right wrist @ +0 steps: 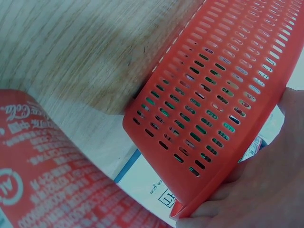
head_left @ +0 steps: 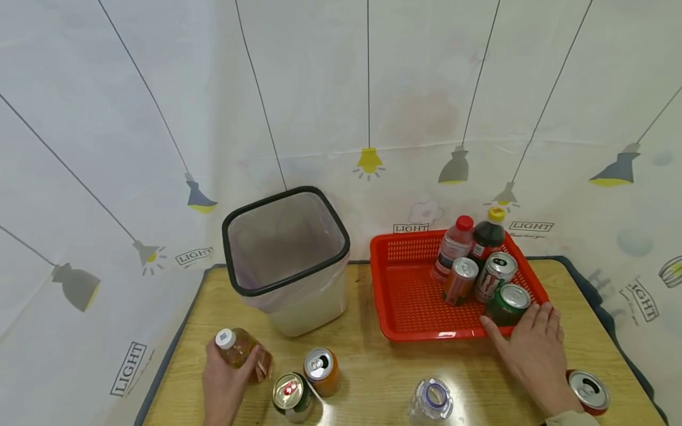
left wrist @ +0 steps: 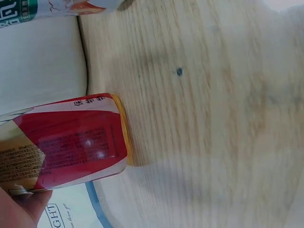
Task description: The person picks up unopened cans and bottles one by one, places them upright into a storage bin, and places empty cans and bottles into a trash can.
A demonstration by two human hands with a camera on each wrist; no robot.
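Observation:
On the left, my left hand (head_left: 226, 378) grips a bottle (head_left: 242, 352) with a white cap and amber contents, tilted. Its red label and yellowish base show in the left wrist view, close over the tabletop. My right hand (head_left: 535, 358) rests on the near right corner of a red plastic basket (head_left: 405, 296), fingers fairly straight across the rim. Inside that basket stand a red-capped bottle (head_left: 454, 245), a yellow-capped dark bottle (head_left: 487, 236), an orange can (head_left: 460, 283), a silver can (head_left: 495, 277) and a green can (head_left: 508, 305).
A bin (head_left: 309, 307) with a black rim and liner stands behind the left hand. In front are an orange can (head_left: 322, 373), a green can (head_left: 292, 396) and an uncapped clear bottle (head_left: 431, 402). A red Coca-Cola can (head_left: 588, 391) stands beside the right wrist.

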